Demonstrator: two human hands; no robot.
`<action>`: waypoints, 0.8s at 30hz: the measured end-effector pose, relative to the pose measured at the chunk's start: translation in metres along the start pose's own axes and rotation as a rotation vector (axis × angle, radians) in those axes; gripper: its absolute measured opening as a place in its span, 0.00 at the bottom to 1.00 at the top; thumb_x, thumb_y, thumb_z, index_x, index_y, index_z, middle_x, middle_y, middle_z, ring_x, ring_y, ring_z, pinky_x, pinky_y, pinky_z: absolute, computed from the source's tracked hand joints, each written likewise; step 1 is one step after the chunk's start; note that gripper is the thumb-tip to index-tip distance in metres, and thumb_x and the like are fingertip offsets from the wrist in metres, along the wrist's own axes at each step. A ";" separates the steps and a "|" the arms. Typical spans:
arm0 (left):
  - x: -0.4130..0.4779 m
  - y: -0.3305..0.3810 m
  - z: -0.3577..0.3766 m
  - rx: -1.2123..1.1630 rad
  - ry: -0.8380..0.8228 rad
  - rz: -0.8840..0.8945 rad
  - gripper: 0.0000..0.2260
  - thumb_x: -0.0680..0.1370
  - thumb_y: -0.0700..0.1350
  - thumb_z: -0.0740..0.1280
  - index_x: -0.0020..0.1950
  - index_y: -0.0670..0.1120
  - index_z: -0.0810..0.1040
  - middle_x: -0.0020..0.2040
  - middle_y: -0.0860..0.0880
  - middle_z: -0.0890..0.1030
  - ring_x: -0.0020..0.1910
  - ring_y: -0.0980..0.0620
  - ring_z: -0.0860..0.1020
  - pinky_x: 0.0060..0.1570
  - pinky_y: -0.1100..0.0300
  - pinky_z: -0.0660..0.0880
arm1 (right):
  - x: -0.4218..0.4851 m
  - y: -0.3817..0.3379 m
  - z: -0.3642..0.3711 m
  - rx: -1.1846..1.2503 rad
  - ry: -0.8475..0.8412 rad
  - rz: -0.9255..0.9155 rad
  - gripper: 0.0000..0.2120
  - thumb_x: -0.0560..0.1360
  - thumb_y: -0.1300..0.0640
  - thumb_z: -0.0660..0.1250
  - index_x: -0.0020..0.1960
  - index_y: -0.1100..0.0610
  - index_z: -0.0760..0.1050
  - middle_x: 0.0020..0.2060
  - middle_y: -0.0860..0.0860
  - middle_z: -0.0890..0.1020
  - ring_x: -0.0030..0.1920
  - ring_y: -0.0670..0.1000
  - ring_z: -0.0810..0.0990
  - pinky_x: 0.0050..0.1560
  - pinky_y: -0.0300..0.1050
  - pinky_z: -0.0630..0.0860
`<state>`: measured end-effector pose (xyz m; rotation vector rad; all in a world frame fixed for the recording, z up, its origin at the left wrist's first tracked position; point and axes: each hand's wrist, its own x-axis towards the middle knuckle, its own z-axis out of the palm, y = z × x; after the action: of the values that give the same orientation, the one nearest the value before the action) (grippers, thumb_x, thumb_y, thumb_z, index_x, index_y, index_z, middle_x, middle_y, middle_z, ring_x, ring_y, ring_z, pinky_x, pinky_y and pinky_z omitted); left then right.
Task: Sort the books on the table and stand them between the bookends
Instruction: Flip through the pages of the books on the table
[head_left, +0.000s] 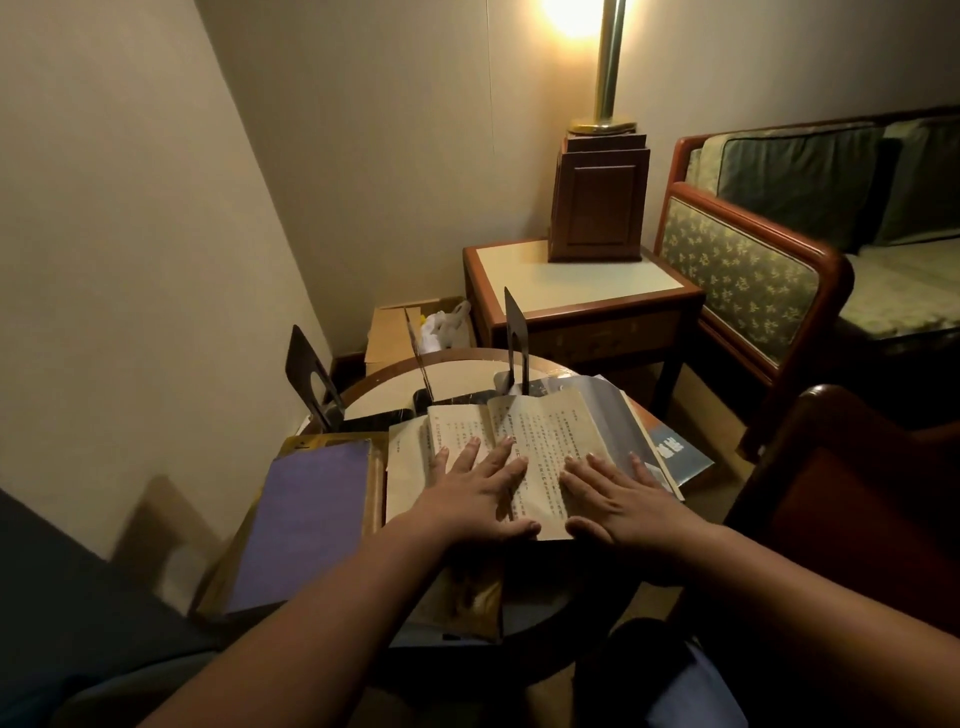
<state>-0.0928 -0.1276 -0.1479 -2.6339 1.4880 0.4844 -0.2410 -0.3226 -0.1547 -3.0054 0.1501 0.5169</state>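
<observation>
An open book (550, 436) with yellowed printed pages lies on the small round table (457, 376). My left hand (475, 493) rests flat on its left page, fingers spread. My right hand (618, 493) lies flat on the right page. A purple-covered book (306, 519) lies at the table's left. A blue-covered book (670, 449) pokes out under the open book on the right. Three dark metal bookends stand at the back: one at the left (311, 379), a thin one in the middle (420, 358), one at the right (517, 338).
A side table (571, 280) with a wooden lamp base (597, 197) stands behind. A cardboard box (400, 327) with a plastic bag sits in the corner. A patterned sofa (769, 270) is at the right, a dark red chair (857, 499) close at the right.
</observation>
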 end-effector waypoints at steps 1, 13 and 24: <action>0.001 -0.001 0.003 0.000 0.011 -0.002 0.41 0.74 0.74 0.54 0.79 0.61 0.38 0.79 0.57 0.33 0.78 0.44 0.35 0.71 0.37 0.32 | 0.005 0.001 -0.003 0.015 -0.007 0.025 0.40 0.73 0.28 0.32 0.80 0.46 0.36 0.79 0.46 0.38 0.77 0.49 0.33 0.74 0.60 0.28; 0.005 -0.002 0.013 0.015 0.036 -0.014 0.41 0.73 0.75 0.52 0.78 0.62 0.37 0.78 0.58 0.32 0.77 0.48 0.31 0.72 0.39 0.32 | 0.099 0.007 -0.026 0.013 0.037 0.042 0.39 0.77 0.30 0.36 0.81 0.51 0.41 0.80 0.50 0.43 0.79 0.51 0.39 0.76 0.61 0.34; 0.007 -0.004 0.013 -0.011 0.021 -0.015 0.41 0.73 0.76 0.51 0.79 0.61 0.37 0.78 0.58 0.32 0.78 0.47 0.33 0.72 0.38 0.32 | 0.057 0.009 -0.001 -0.051 0.023 -0.022 0.40 0.73 0.29 0.31 0.80 0.49 0.36 0.79 0.47 0.40 0.78 0.49 0.35 0.74 0.55 0.28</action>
<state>-0.0888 -0.1285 -0.1627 -2.6641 1.4747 0.4668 -0.1882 -0.3366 -0.1742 -3.0594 0.1071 0.4916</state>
